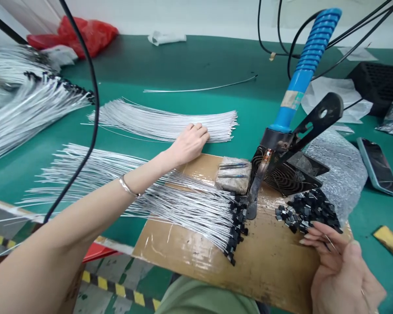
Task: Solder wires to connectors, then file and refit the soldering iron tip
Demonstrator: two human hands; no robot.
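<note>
Two bare hands at work about a brown board (265,261) on a green tabletop (216,56). Reaches with the left hand (190,141) just past the far edge of the board, onto a bundle of loose white wires (157,122); rests bent fingers near one end of it, too hidden to tell if pinching any. Wears a silver bracelet (127,186) on that arm, across a second spread, black-tipped wires (190,218), with the black ends (237,226) on the board and the other ends out past its left side. Holds the right hand (343,270) half curled at the board's right edge, just beside a heap of small black pieces (314,209) on it; shows a thin metallic glint among the fingers, impossible to tell whether a ring or something gripped. On the board, between black ends and heap, a tilted blue-handled tool (309,69), a black fan (275,179) and a pale block (232,185) with thin metal rods on top. Beyond the board's right side, bubble wrap (337,161) and a phone (380,168); well beyond its far edge, a single wire (199,89)
</note>
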